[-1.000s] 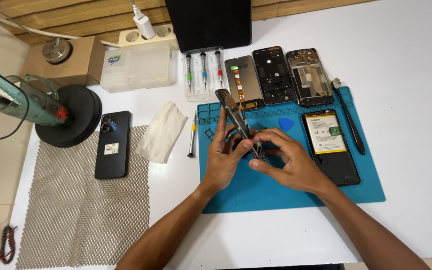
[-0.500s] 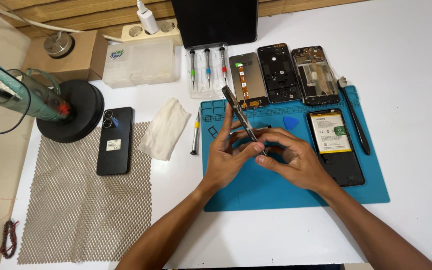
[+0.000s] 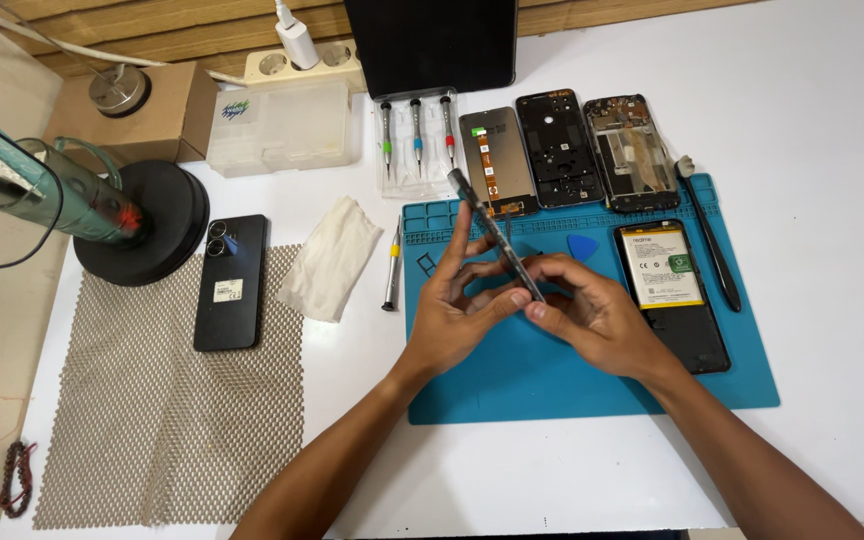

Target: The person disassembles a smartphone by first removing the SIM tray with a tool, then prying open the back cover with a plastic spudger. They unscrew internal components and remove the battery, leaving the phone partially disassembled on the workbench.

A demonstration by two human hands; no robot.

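Note:
Over the blue work mat (image 3: 552, 380) both hands hold a thin phone frame (image 3: 487, 225) on its edge, tilted so its top leans away to the left. My left hand (image 3: 457, 315) grips it from the left, fingers spread along its side. My right hand (image 3: 592, 315) pinches its lower end from the right. A blue plastic pick (image 3: 582, 246) lies on the mat just behind my right hand. To the right, on the mat, rests an open phone body with a white battery (image 3: 660, 268).
Three phone parts (image 3: 562, 150) lie in a row behind the mat, beside a clear case of screwdrivers (image 3: 417, 140). A loose screwdriver (image 3: 392, 268), a white cloth (image 3: 330, 258), a black phone (image 3: 232, 282) on a grey mesh mat (image 3: 162, 420), a black spudger (image 3: 712, 240) and a stand (image 3: 132, 225) surround them.
The hands and the phone frame have stayed over the mat; the frame has tipped a little more upright and my left fingers have spread along it. The camera view has shifted slightly.

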